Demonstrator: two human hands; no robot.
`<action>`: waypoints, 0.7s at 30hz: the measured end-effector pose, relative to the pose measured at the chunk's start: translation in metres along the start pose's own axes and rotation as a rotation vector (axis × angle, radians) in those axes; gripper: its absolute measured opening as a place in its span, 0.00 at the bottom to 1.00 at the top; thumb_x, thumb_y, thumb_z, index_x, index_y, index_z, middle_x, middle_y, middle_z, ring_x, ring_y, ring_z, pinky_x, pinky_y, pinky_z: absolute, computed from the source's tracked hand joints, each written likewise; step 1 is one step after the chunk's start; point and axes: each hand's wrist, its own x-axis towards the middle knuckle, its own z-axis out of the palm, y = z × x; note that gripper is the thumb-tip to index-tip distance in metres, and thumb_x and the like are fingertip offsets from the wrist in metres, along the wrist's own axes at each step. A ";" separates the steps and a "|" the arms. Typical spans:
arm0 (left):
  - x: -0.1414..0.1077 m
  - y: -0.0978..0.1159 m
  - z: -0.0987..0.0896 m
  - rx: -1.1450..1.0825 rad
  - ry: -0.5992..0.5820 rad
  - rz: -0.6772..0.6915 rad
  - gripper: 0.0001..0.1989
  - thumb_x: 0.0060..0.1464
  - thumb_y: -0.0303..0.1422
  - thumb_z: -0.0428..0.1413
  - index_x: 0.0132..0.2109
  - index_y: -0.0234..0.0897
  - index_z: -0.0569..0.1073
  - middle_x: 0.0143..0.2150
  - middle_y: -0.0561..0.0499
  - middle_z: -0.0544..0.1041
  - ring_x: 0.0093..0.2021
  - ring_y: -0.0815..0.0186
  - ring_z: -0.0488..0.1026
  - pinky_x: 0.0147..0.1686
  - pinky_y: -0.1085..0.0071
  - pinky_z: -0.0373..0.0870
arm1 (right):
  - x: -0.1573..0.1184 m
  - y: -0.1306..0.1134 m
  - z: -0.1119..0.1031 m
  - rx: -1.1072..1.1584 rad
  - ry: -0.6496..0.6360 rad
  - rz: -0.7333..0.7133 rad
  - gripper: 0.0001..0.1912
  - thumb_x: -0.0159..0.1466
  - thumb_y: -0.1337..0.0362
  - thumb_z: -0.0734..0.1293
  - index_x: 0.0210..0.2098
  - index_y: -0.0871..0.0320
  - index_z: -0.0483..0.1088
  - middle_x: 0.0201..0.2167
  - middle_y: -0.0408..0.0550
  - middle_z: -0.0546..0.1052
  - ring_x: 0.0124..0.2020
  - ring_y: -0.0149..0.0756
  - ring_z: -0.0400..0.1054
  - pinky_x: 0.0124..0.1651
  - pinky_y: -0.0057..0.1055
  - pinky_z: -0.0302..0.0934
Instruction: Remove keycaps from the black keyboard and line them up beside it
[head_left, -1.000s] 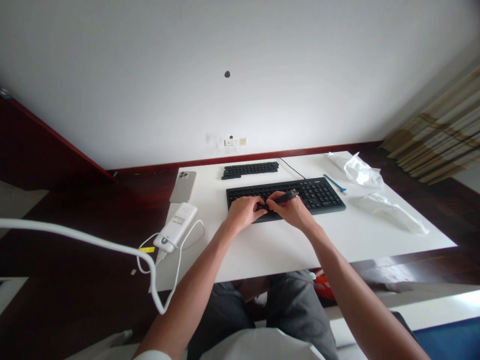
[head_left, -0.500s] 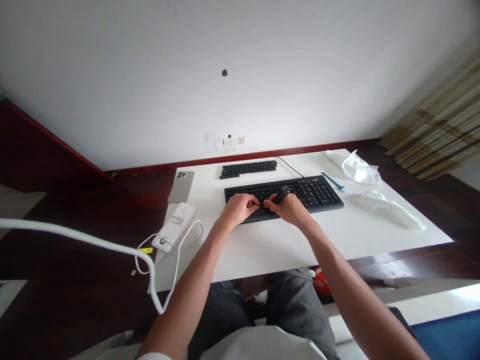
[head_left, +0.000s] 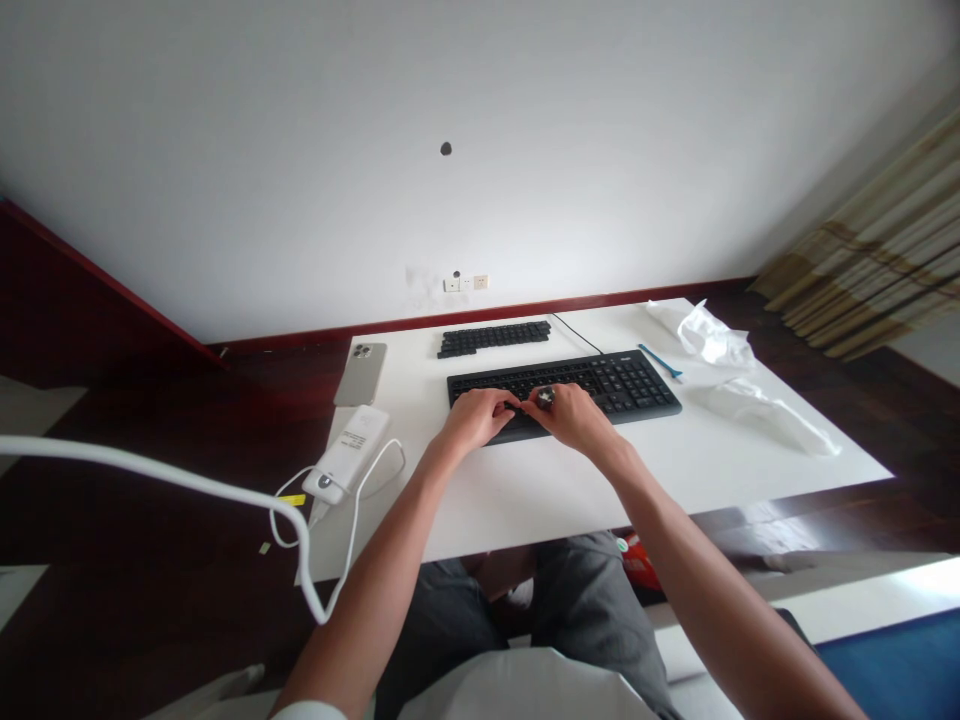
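A black keyboard [head_left: 637, 384] lies on the white table in front of me. My left hand [head_left: 480, 414] is over its front left part, thumb and fingers pinched together. What they hold, if anything, is hidden. My right hand [head_left: 574, 412] is closed around a short black-handled tool [head_left: 547, 398], whose round end shows a pale glint. The tool's working tip is hidden by my fingers and the keys. The fingertips of both hands nearly meet low over the keyboard. Behind it, rows of loose black keycaps [head_left: 495, 338] lie close together.
Right of the keyboard lies a thin blue pry tool [head_left: 660, 361], with crumpled white plastic bags [head_left: 709, 335] beyond. On the left are a phone [head_left: 361, 374] and a white power bank [head_left: 349, 452]. Its white cable [head_left: 150, 470] hangs across the left foreground.
The black-handled tool has tilted more upright, so its end now faces me. My right hand has turned and shifted slightly left. My left hand stays nearly still.
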 end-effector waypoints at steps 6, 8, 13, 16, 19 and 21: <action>-0.001 0.004 -0.003 0.017 -0.022 0.000 0.13 0.63 0.32 0.57 0.50 0.49 0.82 0.32 0.56 0.80 0.35 0.64 0.77 0.40 0.72 0.69 | -0.014 0.005 0.006 0.057 0.040 -0.063 0.13 0.70 0.56 0.65 0.36 0.53 0.79 0.32 0.50 0.82 0.34 0.43 0.77 0.36 0.30 0.59; -0.001 0.004 -0.002 0.011 -0.015 0.003 0.12 0.63 0.32 0.56 0.50 0.49 0.81 0.31 0.56 0.79 0.35 0.64 0.77 0.39 0.72 0.68 | -0.017 0.005 0.008 0.083 0.059 -0.093 0.13 0.71 0.56 0.64 0.37 0.53 0.79 0.36 0.50 0.83 0.36 0.43 0.77 0.38 0.30 0.60; -0.001 0.003 0.000 0.019 -0.017 0.013 0.13 0.63 0.32 0.56 0.51 0.49 0.81 0.32 0.56 0.80 0.34 0.64 0.77 0.38 0.72 0.68 | -0.011 0.009 0.009 0.073 0.056 -0.029 0.16 0.70 0.53 0.64 0.35 0.53 0.79 0.29 0.49 0.81 0.33 0.43 0.76 0.34 0.30 0.58; -0.001 0.004 -0.001 0.030 -0.013 0.000 0.14 0.64 0.33 0.56 0.53 0.48 0.81 0.33 0.55 0.81 0.35 0.63 0.78 0.38 0.72 0.68 | 0.002 0.008 0.005 0.062 0.024 0.018 0.16 0.69 0.54 0.65 0.31 0.54 0.79 0.25 0.49 0.80 0.31 0.43 0.76 0.33 0.30 0.59; -0.001 0.004 -0.001 0.035 -0.018 -0.004 0.13 0.64 0.33 0.56 0.52 0.46 0.80 0.33 0.55 0.81 0.34 0.63 0.78 0.38 0.72 0.68 | 0.015 0.004 -0.002 0.095 -0.040 0.035 0.16 0.67 0.58 0.67 0.25 0.56 0.78 0.22 0.48 0.80 0.27 0.41 0.75 0.31 0.30 0.59; -0.001 0.005 -0.002 0.044 -0.030 -0.008 0.11 0.63 0.34 0.57 0.50 0.45 0.80 0.32 0.55 0.80 0.34 0.63 0.78 0.37 0.72 0.67 | 0.022 0.001 -0.005 0.091 -0.087 0.029 0.17 0.66 0.60 0.68 0.22 0.56 0.77 0.21 0.48 0.79 0.25 0.40 0.74 0.29 0.30 0.57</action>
